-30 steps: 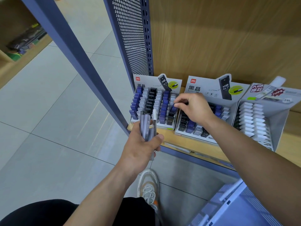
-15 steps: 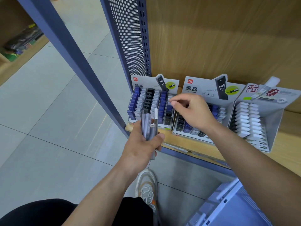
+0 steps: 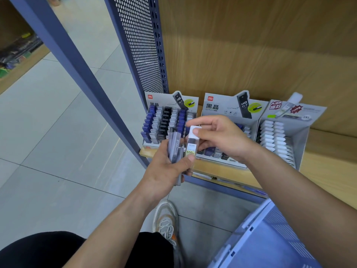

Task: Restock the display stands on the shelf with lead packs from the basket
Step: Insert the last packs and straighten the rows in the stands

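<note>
My left hand [image 3: 166, 169] grips a bundle of lead packs [image 3: 174, 147], grey tubes held upright in front of the shelf edge. My right hand [image 3: 220, 138] pinches the white cap of a clear white-capped lead pack [image 3: 191, 146] with a yellow "100" label, which still stands in the left hand's bundle. Behind the hands stand three display stands: the left stand [image 3: 166, 122] packed with blue, grey and black packs, the middle stand [image 3: 228, 111] partly hidden by my right hand, and the right stand [image 3: 280, 136] filled with white-capped packs.
The stands sit on a wooden shelf [image 3: 324, 167] with a blue front rail. A perforated blue panel [image 3: 143, 45] and a slanted blue post [image 3: 73, 66] border the shelf on the left. The blue basket [image 3: 270, 242] is at lower right, my shoe [image 3: 166, 219] below the hands.
My right hand pulled back from the left stand's rows toward the left hand and took hold of the white-capped pack's top. The left hand stayed roughly in place.
</note>
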